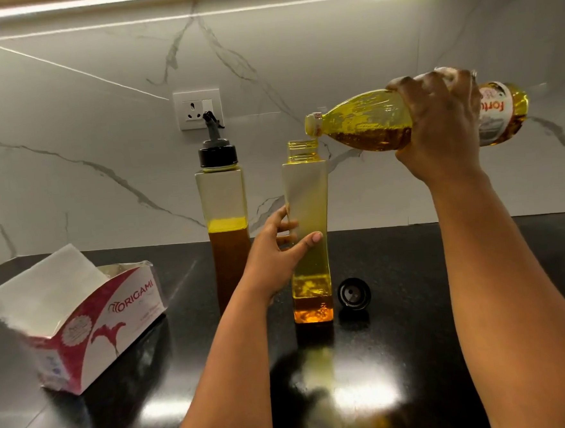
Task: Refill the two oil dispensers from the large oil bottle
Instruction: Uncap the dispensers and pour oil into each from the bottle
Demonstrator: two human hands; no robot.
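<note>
**Pour under way: spill risk at the open neck**

Marble-veined white backsplash w/ a wall socket (198, 108) stood behind the glossy black stone countertop (415, 321). Right hand (442, 125) was wrapped round the large clear plastic oil bottle w/ yellow oil and red-white label (378, 123), fingers clamped over its body, bottle tipped nearly level, its mouth touching the rim of the uncapped tall square clear plastic dispenser (308, 232). Left hand (277, 251) steadied that dispenser at mid-height, thumb across the front, fingers curled behind. Oil sat only in its bottom part, so the fill looked early.

Risks, as I judged them: narrow neck vs. wide bottle mouth, so a glug or slight drift could send oil down the outside onto the counter. Tilting further could surge the flow. Tall dispenser would tip if the left-hand grip slackened. Oily walls could get slippery.

Second tall dispenser w/ black cap and grey spout (221, 198) stood just beside on the left, capped, roughly a third full, not yet topped up. Loose black round cap (354, 294) lay near the open dispenser's right. Pink-white tissue box (81, 314) sat well apart, left.

Hard to tell: the oil stream itself wasn't clearly visible; label text partly covered by the hand; second dispenser's base hidden behind the left forearm.
</note>
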